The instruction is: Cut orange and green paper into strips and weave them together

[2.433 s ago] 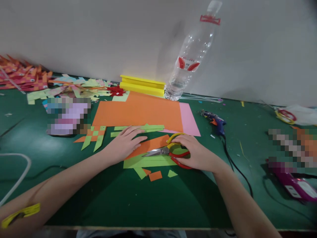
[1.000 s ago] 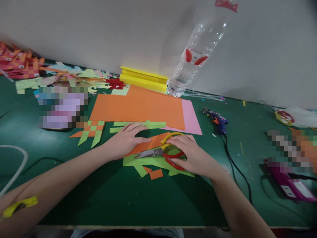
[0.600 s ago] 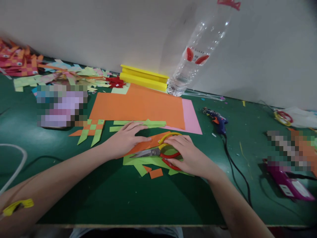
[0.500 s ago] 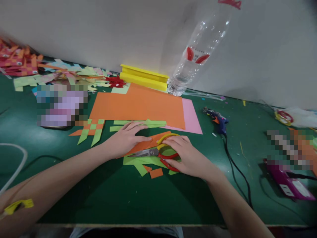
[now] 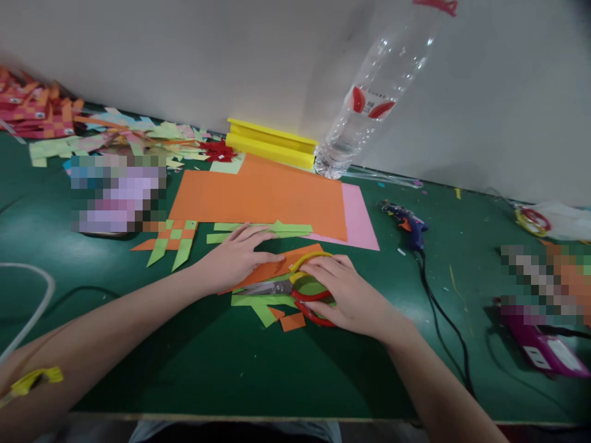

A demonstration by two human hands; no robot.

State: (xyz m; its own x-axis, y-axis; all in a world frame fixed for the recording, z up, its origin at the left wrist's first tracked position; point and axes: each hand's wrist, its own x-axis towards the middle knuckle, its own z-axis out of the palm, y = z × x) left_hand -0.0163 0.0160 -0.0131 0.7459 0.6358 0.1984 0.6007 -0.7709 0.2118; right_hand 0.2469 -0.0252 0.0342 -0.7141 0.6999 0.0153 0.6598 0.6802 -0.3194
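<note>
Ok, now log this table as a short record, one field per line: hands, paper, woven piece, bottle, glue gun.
Left hand: resting on the orange strip
Right hand: holding the scissors by the handles
Paper: orange sheet overlapping pink sheet
Woven piece: orange and green, left of the left hand
Bottle: by the wall
Glue gun: lying right of the pink sheet
Table: green

The left hand lies palm down, fingers slightly spread, while the right hand is curled.
</note>
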